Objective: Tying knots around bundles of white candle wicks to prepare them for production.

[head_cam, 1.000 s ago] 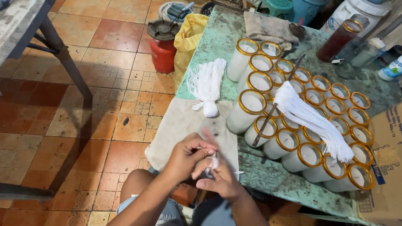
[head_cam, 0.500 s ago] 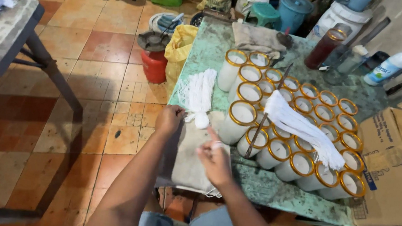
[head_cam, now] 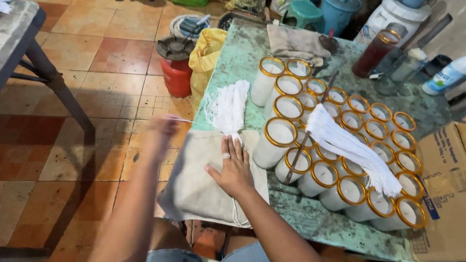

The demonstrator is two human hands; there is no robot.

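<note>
My right hand (head_cam: 234,169) lies flat with fingers spread on a beige cloth (head_cam: 195,183), its fingertips pressing the tied end of a white wick bundle (head_cam: 228,107). My left hand (head_cam: 161,132) is blurred out over the floor to the left of the table. It pinches a single thin white wick strand (head_cam: 181,120) that stretches back to the bundle. Several gold-rimmed glass jars of white wax (head_cam: 278,141) stand to the right. A second white wick bundle (head_cam: 348,144) and a thin metal rod (head_cam: 309,136) lie across the jars.
The worn green table (head_cam: 245,43) has a cardboard box (head_cam: 456,182) at its right end. A dark red glass (head_cam: 375,51) and a white bottle (head_cam: 453,70) stand at the back. A red gas canister (head_cam: 178,68) and yellow bag (head_cam: 206,51) sit on the tiled floor. A grey table (head_cam: 1,46) is at left.
My hands came apart from my lap. The right one dropped flat onto the bundle's tied end; the left one reached the bundle, then swung left, drawing out one strand.
</note>
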